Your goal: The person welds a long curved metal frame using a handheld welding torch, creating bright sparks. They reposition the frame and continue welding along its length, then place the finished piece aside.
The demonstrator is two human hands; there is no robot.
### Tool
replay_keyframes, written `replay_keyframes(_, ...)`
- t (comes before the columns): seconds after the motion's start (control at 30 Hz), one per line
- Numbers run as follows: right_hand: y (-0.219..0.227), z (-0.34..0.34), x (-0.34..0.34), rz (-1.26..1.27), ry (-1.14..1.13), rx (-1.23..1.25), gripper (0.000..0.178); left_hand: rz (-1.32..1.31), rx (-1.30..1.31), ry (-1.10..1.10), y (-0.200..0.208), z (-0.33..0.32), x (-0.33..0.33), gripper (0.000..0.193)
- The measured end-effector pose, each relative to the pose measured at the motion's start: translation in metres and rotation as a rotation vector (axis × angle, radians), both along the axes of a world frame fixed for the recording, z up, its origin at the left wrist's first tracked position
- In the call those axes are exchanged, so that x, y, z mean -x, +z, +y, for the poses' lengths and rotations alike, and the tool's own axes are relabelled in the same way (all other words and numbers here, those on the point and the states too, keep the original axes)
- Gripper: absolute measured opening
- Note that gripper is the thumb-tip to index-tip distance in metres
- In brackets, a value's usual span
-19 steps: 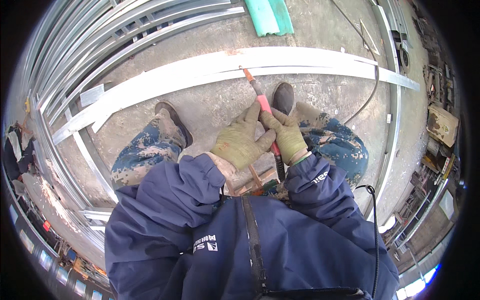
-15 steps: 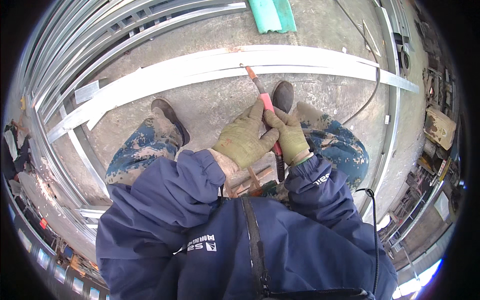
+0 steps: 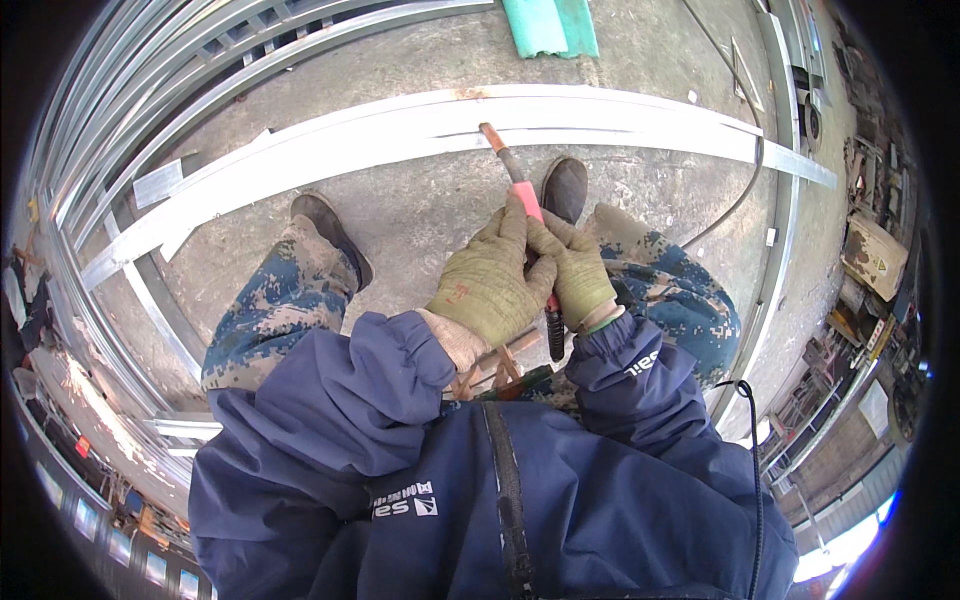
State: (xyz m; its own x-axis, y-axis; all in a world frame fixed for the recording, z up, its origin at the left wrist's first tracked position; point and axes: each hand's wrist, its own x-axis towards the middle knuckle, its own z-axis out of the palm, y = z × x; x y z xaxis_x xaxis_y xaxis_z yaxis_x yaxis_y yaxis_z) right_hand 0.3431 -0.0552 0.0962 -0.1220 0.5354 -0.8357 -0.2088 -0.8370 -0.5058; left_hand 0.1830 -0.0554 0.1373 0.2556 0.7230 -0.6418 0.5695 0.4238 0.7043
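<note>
Shifted slightly left, the torch, copper-nosed, dark-necked and pink-red handled, is grasped by both hands.

The torch, between both hands, reaches over the beam lying crosswise before the shoes. Beyond the beam lies a sheet; bars lie left, a box right.

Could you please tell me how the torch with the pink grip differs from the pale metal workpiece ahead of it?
The torch shows pink, dark and copper-coloured parts, while the metal workpiece is bright silvery white. The torch is short and slim; the metal workpiece is far longer and wider. The torch is held by the left hand and right hand, pointing forward, whereas the metal workpiece lies crosswise, unheld. Both are elongated.
</note>
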Motion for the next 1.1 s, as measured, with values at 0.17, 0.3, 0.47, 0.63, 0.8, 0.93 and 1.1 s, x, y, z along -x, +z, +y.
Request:
replay_keyframes(0.17,-0.003,-0.001,-0.001,-0.011,0.042,-0.001,0.043,-0.008,-0.028,0.003,-0.004,-0.002,0.001,0.087)
replay_keyframes(0.3,0.007,0.004,-0.001,-0.032,0.106,0.023,0.041,0.004,-0.087,0.041,-0.005,-0.005,0.001,0.084)
replay_keyframes(0.47,-0.002,0.000,0.001,-0.029,0.068,0.001,0.039,0.035,0.046,0.001,0.007,0.003,0.001,0.081)
replay_keyframes(0.63,0.001,0.002,0.001,-0.022,0.105,0.010,0.042,0.010,-0.110,0.054,-0.008,-0.009,0.001,0.083)
replay_keyframes(0.8,-0.005,-0.002,0.001,-0.036,0.001,-0.006,0.044,-0.046,-0.011,0.023,0.001,0.003,0.003,0.086)
replay_keyframes(0.93,-0.001,0.000,0.003,-0.020,0.002,-0.010,0.044,-0.021,-0.052,0.023,-0.003,-0.001,0.003,0.087)
replay_keyframes(1.1,0.006,0.003,0.002,-0.077,0.087,0.020,0.042,0.009,-0.047,0.019,-0.002,0.000,0.001,0.086)
